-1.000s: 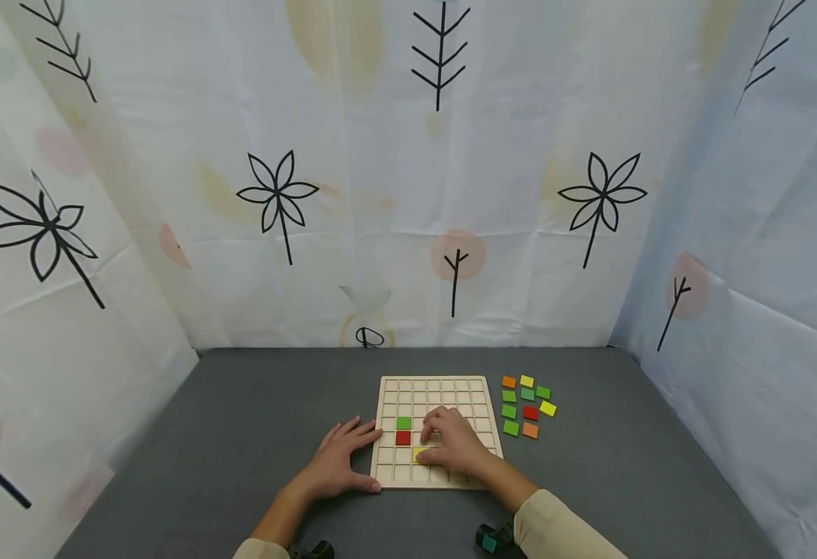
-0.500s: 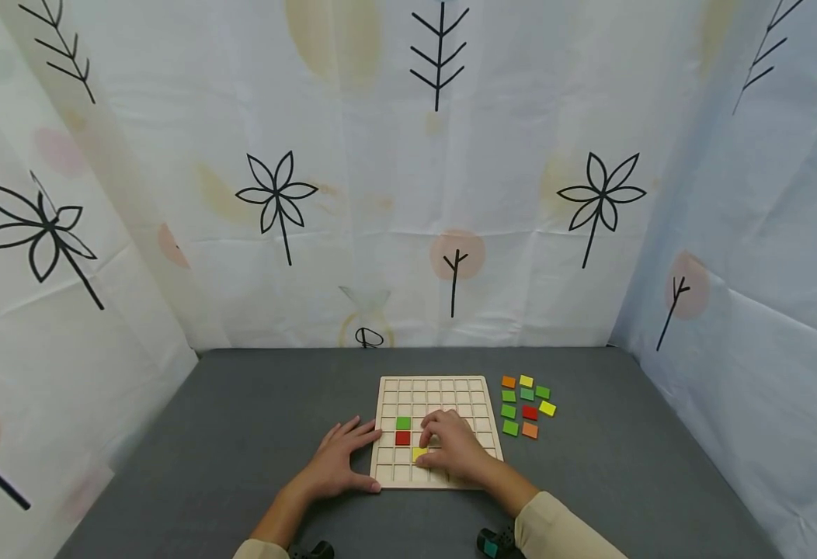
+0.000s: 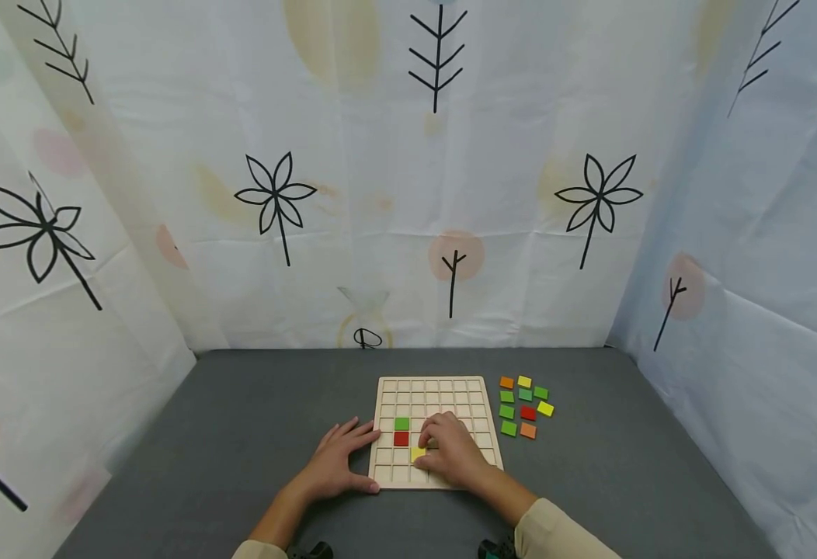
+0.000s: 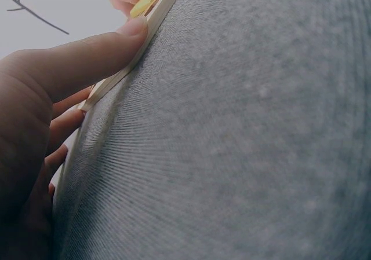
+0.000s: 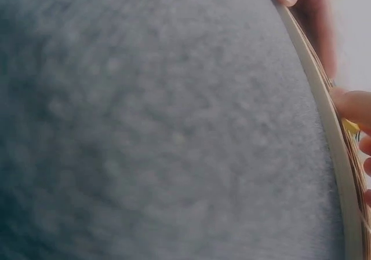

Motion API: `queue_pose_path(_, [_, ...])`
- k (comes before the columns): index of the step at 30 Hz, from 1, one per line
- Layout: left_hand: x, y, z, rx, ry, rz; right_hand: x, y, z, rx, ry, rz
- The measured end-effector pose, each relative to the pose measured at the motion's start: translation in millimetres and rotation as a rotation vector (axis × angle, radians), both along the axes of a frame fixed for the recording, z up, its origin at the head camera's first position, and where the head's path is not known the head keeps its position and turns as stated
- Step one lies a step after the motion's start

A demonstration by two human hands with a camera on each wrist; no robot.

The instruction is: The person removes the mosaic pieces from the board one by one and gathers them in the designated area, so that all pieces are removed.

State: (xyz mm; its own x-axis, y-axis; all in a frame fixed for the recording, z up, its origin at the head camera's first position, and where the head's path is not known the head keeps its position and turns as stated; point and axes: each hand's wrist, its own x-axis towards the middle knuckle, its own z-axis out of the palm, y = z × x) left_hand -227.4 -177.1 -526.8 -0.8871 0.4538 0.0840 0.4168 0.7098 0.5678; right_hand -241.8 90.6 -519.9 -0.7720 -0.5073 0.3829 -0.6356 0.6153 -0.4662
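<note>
A pale wooden grid board (image 3: 432, 388) lies on the table in the head view. My right hand (image 3: 453, 452) is over its lower middle, thumb and forefinger pinching a yellow square tile (image 3: 417, 453). In the left wrist view the yellow tile (image 4: 141, 6) shows tilted between those fingertips, close over the board. My left hand (image 3: 333, 464) rests at the board's near left corner, fingers spread along the left edge and thumb at the front edge. A green tile (image 3: 401, 424) and a red tile (image 3: 401, 439) sit in adjoining cells, one directly behind the other.
Right of the board lie several loose tiles, among them a red one (image 3: 528, 413), an orange one (image 3: 528, 431) and a yellow one (image 3: 545, 408). The dark grey table (image 3: 276, 396) ends at a patterned cloth backdrop (image 3: 380, 155), which also hangs at both sides.
My right thumb and fingers have shifted slightly toward me, uncovering more of the yellow tile. My left hand stays at the board's corner.
</note>
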Motion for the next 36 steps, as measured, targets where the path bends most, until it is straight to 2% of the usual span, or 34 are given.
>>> queue_pose_path(3, [0.7,-0.1,0.3,0.003,-0.003,0.000,0.8,-0.9,-1.2,-0.001,0.007,0.001])
queue_pose_path(9, [1.5,-0.4,-0.2,0.013,-0.001,-0.004,2.4,-1.7,-1.6,-0.024,-0.032,-0.001])
queue_pose_path(17, [-0.2,-0.5,-1.9,0.008,0.008,-0.004,0.7,-0.6,-1.0,-0.070,-0.037,0.035])
queue_pose_path(30, [-0.7,-1.4,-2.0,0.000,-0.002,0.002,4.6,1.0,5.4,-0.127,-0.178,0.046])
queue_pose_path(36, [-1.4,-1.6,-2.3,0.005,-0.002,-0.001,5.9,2.8,5.4,-0.191,-0.241,0.030])
